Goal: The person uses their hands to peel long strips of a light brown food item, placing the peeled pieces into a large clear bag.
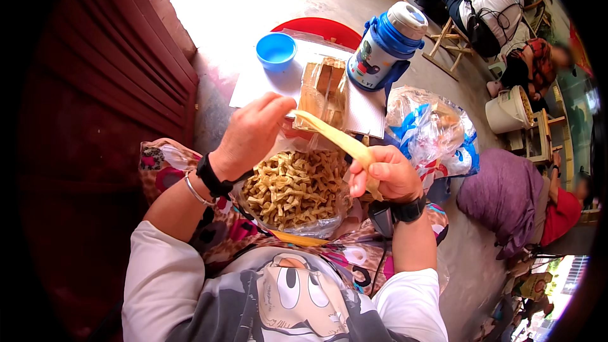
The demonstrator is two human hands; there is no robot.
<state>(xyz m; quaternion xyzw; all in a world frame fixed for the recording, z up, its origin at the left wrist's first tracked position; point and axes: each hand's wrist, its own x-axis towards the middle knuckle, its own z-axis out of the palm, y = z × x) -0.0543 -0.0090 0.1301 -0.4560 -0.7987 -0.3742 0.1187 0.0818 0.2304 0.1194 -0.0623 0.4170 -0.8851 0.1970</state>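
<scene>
A pale yellow strip, apparently dried plant husk [332,135], stretches slantwise between my two hands. My left hand [256,128] pinches its narrow far end between thumb and fingertips. The wider, folded end sits in the fingers of my right hand [390,173], and a short tail hangs below them. Under the strip, on my lap, a clear plastic bag [327,228] holds a heap of small knotted husk pieces [292,190]. Another flat yellow strip [299,239] lies across my lap at the bag's near edge.
Ahead, a red stool [327,28] carries a white board [251,86], a blue cup [276,51], plastic-wrapped wooden blocks [324,92] and a blue-white bottle [385,47]. Plastic bags [434,128] bulge at right. A dark red door [109,80] stands left. Several people sit at right near a white bucket [507,111].
</scene>
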